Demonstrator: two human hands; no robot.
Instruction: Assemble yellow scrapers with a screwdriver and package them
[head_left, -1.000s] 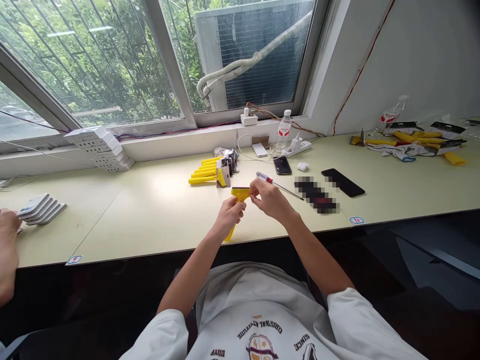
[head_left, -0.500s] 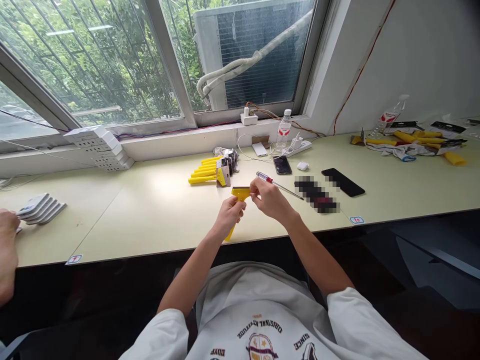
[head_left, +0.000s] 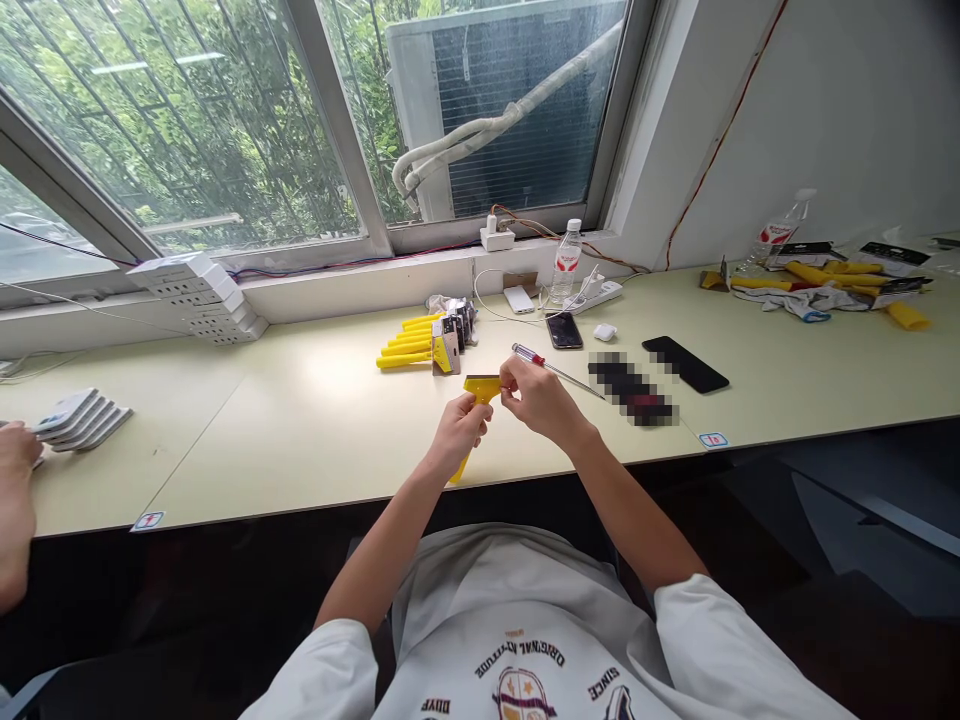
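the left hand and right hand both grip a yellow plastic scraper.

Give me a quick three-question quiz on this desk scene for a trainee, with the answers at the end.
1. True or false: the right hand holds the red-handled screwdriver.
2. What does the left hand hold? A) white earbud case B) yellow scraper C) black phone
3. What colour is the stack beside the other person's hand?

Key: 1 false; 2 B; 3 white
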